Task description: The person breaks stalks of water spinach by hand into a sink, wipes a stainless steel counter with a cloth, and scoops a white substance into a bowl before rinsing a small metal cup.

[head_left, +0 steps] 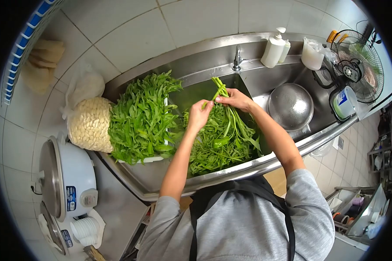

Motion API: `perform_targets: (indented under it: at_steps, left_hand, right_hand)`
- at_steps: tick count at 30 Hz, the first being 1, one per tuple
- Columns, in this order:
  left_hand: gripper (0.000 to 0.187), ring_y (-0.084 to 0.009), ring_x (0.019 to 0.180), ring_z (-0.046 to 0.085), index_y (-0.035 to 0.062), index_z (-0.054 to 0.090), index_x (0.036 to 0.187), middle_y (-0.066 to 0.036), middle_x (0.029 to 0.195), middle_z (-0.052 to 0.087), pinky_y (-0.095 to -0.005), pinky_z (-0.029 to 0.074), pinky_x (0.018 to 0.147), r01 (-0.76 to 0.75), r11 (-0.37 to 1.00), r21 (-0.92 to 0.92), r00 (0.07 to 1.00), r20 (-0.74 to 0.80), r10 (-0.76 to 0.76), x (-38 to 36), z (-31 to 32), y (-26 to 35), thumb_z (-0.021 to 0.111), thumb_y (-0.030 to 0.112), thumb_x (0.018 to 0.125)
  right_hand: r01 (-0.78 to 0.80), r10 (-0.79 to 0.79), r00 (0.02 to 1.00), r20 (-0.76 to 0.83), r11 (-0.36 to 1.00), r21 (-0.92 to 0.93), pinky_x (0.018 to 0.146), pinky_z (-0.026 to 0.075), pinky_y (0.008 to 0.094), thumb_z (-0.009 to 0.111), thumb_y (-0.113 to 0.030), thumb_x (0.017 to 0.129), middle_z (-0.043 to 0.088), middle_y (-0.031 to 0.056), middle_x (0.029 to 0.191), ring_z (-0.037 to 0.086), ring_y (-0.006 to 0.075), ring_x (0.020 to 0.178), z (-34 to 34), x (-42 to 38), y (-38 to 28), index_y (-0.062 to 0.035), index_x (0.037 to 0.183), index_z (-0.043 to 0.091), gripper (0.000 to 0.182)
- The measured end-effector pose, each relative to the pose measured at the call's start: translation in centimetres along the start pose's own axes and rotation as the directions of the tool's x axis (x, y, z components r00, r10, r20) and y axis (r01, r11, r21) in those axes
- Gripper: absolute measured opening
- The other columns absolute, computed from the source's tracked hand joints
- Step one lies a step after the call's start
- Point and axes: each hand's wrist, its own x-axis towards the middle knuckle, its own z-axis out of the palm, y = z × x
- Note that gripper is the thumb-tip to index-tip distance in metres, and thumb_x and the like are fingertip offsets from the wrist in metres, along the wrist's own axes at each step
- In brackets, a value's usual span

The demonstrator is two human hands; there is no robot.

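Note:
Over the sink basin (pixel 194 90), my left hand (pixel 200 114) pinches a green stem near its cut end. Close beside it, my right hand (pixel 236 99) grips a small bunch of leafy green stems (pixel 234 124), whose leaves trail down toward my body. Beneath both hands a heap of loose leafy greens (pixel 215 152) fills much of the basin. To the left, a tall pile of the same kind of greens (pixel 141 115) rests in a white tray (pixel 154 159), largely covered by leaves. My fingertips nearly meet around the stems.
A faucet (pixel 237 58) rises behind the basin. Right of it are a pump bottle (pixel 273 48), an upturned metal bowl (pixel 290 106) and a fan (pixel 357 65). A bag of pale pieces (pixel 90 124) and a large rice cooker (pixel 67 178) stand at the left.

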Motion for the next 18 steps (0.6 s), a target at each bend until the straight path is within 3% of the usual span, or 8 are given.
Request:
perform_targets:
  at_steps: [3,6,9,10,11,13,14,18]
  left_hand:
    - [0.028,-0.0085,0.061,0.049,-0.0008,0.062,0.086,-0.005,0.064,0.058,-0.0255,0.042,0.057,0.165,0.962,0.218,0.986,-0.001,-0.168,-1.9,-2.1,0.6,0.057,0.027,0.087]
    - [0.029,-0.0087,0.060,0.049,-0.0002,0.062,0.087,-0.006,0.064,0.058,-0.0257,0.042,0.056,0.296,0.931,0.213,0.955,-0.069,-0.288,-4.4,-2.4,-0.2,0.057,0.028,0.087]
    - [0.028,-0.0084,0.059,0.048,0.0016,0.062,0.088,-0.009,0.065,0.058,-0.0261,0.041,0.054,0.221,0.955,0.200,0.966,-0.178,-0.186,-6.6,-3.6,-1.0,0.058,0.030,0.086]
    - [0.029,-0.0126,0.061,0.055,0.0040,0.063,0.090,-0.013,0.069,0.062,-0.0287,0.045,0.056,0.327,0.895,0.303,0.945,-0.109,-0.308,-7.3,-4.3,-0.9,0.060,0.032,0.084]
    - [0.029,-0.0126,0.061,0.055,0.0040,0.063,0.090,-0.013,0.069,0.062,-0.0287,0.045,0.056,0.329,0.894,0.305,0.944,-0.111,-0.310,-8.0,-4.1,-0.9,0.060,0.032,0.084]
    - [0.031,-0.0198,0.068,0.063,0.0070,0.064,0.095,-0.016,0.076,0.065,-0.0323,0.048,0.061,0.284,0.706,0.649,0.918,0.029,-0.396,-9.4,-4.0,-1.2,0.061,0.035,0.082]
    - [0.033,-0.0256,0.076,0.065,0.0104,0.065,0.100,-0.017,0.083,0.065,-0.0354,0.050,0.064,0.326,0.731,0.599,0.905,0.025,-0.424,-9.6,-3.3,-0.8,0.061,0.038,0.081]
    - [0.033,-0.0252,0.075,0.066,0.0119,0.065,0.100,-0.017,0.081,0.065,-0.0351,0.049,0.063,0.264,0.866,0.424,0.954,0.014,-0.298,-7.6,1.2,1.6,0.061,0.038,0.081]
  right_hand:
    - [-0.080,0.087,0.990,0.110,0.995,-0.063,0.061,0.039,0.0196,0.069,-0.023,0.079,0.056,-0.0038,0.074,0.049,0.0046,0.066,-2.0,0.4,1.7,-0.0059,0.091,0.059,0.023]
    - [-0.116,0.145,0.978,0.147,0.975,-0.188,0.057,0.041,0.0210,0.069,-0.023,0.078,0.057,-0.0031,0.070,0.050,0.0058,0.063,-3.6,0.2,2.7,-0.0049,0.085,0.059,0.022]
    - [-0.153,0.189,0.978,0.091,0.940,-0.305,0.053,0.042,0.0228,0.069,-0.029,0.078,0.058,-0.0021,0.069,0.051,0.0072,0.060,-4.8,-0.8,2.6,-0.0047,0.084,0.060,0.027]
    - [-0.171,0.198,0.979,0.053,0.930,-0.327,0.051,0.042,0.0235,0.068,-0.033,0.078,0.059,-0.0015,0.068,0.052,0.0079,0.059,-5.1,-1.1,2.5,-0.0046,0.083,0.060,0.030]
    - [-0.169,0.197,0.979,0.056,0.930,-0.326,0.051,0.042,0.0235,0.068,-0.033,0.078,0.059,-0.0015,0.068,0.052,0.0079,0.059,-5.4,-1.2,2.6,-0.0046,0.083,0.060,0.030]
    - [-0.120,0.125,0.992,0.012,0.972,-0.203,0.048,0.044,0.0239,0.068,-0.038,0.077,0.061,-0.0001,0.069,0.054,0.0084,0.058,-5.7,-1.2,2.9,-0.0054,0.077,0.062,0.033]
    - [-0.123,0.129,0.991,0.023,0.977,-0.175,0.047,0.043,0.0229,0.067,-0.038,0.077,0.062,-0.0001,0.069,0.055,0.0077,0.059,-5.5,-1.4,2.3,-0.0053,0.075,0.062,0.033]
    - [-0.076,0.082,0.994,0.066,0.993,-0.094,0.046,0.040,0.0208,0.064,-0.037,0.081,0.063,-0.0011,0.069,0.054,0.0060,0.057,-3.3,-1.6,1.0,-0.0070,0.075,0.063,0.030]
